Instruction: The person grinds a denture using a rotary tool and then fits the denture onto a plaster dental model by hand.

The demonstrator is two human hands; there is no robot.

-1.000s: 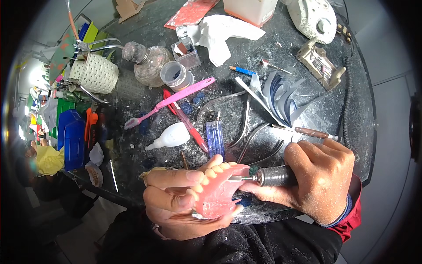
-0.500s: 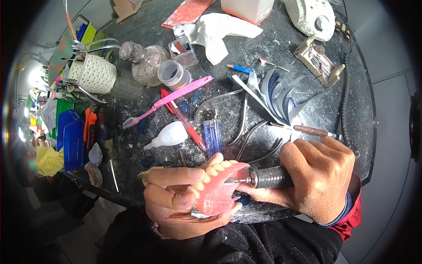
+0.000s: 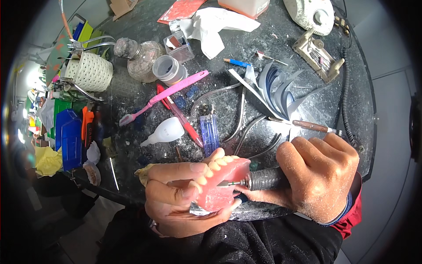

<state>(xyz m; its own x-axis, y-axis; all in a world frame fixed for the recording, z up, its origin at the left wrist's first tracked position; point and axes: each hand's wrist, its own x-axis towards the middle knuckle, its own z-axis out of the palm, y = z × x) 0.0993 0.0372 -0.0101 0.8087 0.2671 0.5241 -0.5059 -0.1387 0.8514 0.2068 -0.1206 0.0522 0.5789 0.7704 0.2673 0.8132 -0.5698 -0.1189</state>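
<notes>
The denture (image 3: 218, 199) is pink with cream teeth (image 3: 214, 166). The toothbrush (image 3: 178, 89) is bright pink, the lighter (image 3: 209, 132) see-through blue. The tabletop (image 3: 246, 42) is black, speckled white.

harsh glare far left; bench (image 3: 268, 33) brightly lit; edges bowed, corners black.

The left hand (image 3: 173, 198) is hiding part of the denture (image 3: 215, 199), and the right hand (image 3: 323, 176) is covering the rear of the handpiece (image 3: 267, 179). The top edge is cutting off a pale container (image 3: 245, 6); glare is blurring the leftmost clutter (image 3: 46, 113).
</notes>
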